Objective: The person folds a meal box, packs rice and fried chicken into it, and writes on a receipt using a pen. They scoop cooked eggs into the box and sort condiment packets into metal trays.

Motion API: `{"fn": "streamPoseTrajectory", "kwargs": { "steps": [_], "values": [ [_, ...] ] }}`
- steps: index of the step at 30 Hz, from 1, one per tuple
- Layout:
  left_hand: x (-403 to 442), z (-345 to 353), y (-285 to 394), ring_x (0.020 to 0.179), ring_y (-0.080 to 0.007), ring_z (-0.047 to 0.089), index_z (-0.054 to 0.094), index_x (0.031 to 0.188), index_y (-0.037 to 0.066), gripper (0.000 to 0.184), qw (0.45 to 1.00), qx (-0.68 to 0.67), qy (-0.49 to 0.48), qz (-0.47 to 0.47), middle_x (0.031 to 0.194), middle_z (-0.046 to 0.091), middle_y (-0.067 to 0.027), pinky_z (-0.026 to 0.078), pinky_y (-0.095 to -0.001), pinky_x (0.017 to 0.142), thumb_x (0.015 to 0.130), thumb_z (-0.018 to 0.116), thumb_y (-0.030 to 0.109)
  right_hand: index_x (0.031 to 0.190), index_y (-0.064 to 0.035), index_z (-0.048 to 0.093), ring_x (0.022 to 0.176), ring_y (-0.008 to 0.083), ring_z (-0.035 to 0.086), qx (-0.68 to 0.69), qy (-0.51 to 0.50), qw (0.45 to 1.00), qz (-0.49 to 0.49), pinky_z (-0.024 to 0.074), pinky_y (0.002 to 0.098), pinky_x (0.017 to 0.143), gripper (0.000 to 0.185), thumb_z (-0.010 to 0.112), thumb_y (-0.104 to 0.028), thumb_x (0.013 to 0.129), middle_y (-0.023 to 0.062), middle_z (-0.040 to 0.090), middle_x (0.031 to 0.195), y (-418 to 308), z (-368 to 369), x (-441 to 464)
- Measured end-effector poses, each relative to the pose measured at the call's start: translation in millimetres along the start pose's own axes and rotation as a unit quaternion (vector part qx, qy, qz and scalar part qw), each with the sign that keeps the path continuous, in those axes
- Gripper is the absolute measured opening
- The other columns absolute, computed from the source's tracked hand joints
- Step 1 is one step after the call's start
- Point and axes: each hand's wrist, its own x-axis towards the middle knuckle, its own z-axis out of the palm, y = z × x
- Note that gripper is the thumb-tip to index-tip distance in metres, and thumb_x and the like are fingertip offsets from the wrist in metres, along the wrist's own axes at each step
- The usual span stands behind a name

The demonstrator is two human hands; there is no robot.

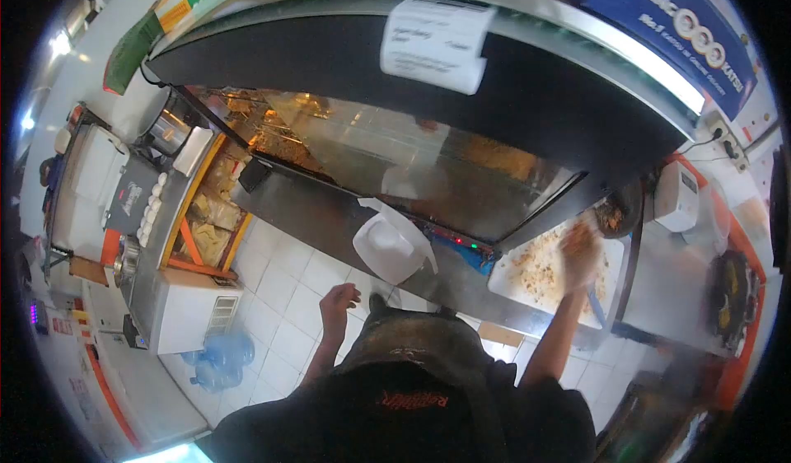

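Observation:
My left hand [339,300] hangs over the tiled floor in front of the counter, fingers loosely bent and nothing visible in it. To its right, a white takeaway box [387,245] stands with its lid folded back on the counter edge. My right hand [579,267] reaches over a white cutting board [503,286] and is smeared by motion. Brown crumbed food shows blurred at its fingers; whether they grip it I cannot make out. Crumbs [531,269] are strewn over the board. A knife with a blue handle [595,306] lies near the board's right side.
A glass display warmer [371,142] with fried food rises behind the counter [305,208]. A dark bowl [614,214] holds brown food beyond the board. Left are a wood-framed case of packets [210,224] and blue water jugs [224,360]. A black round appliance [733,298] stands right.

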Motion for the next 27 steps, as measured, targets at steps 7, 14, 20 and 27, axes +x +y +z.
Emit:
{"fn": "streamPoseTrajectory", "kwargs": {
  "steps": [7,14,20,27],
  "values": [
    [69.8,-56.0,-1.6,0.081,-0.0140,0.066,0.067,0.109,0.000,0.024,0.997,0.041,-0.064,-0.013,0.093,0.071,-0.0078,0.051,-0.0283,0.070,0.096,0.062,0.019,0.125,-0.0043,0.056,0.096,0.0269,0.064,0.031,-0.138,0.919,0.368,0.0540,0.0371,0.082,0.049,0.063,-0.040,0.092,0.0153,0.066,0.112,141.3,210.2,-188.4],
    [143.4,-113.3,-0.6,0.093,-0.0138,0.066,0.066,0.113,0.000,0.025,0.936,0.147,-0.317,0.038,0.100,0.071,-0.0091,0.052,-0.0283,0.077,0.093,0.064,0.016,0.110,-0.0067,0.067,0.094,0.0298,0.067,-0.732,-0.115,0.671,0.016,0.0542,0.0388,0.084,0.036,0.065,-0.030,0.083,0.0148,0.070,0.096,275.7,279.4,-140.6],
    [145.7,-142.8,-22.7,0.094,-0.0157,0.066,0.063,0.119,0.002,0.031,0.936,0.086,-0.340,0.016,0.108,0.070,-0.0070,0.051,-0.0308,0.079,0.095,0.063,0.020,0.104,-0.0087,0.071,0.105,0.0326,0.065,-0.804,-0.217,0.553,0.012,0.0514,0.0404,0.091,0.028,0.061,-0.029,0.088,0.0159,0.066,0.117,262.7,316.4,-158.5],
    [139.5,-205.2,-29.6,0.105,-0.0237,0.061,0.050,0.132,0.008,0.061,0.970,-0.058,-0.152,-0.181,0.122,0.063,-0.0111,0.048,-0.0414,0.087,0.100,0.036,0.058,0.135,-0.0143,0.057,0.122,0.0328,0.057,-0.566,-0.488,0.664,0.012,0.0436,0.0410,0.105,0.054,0.056,-0.050,0.095,0.0127,0.060,0.134,346.4,406.5,-195.7]
  ]
}}
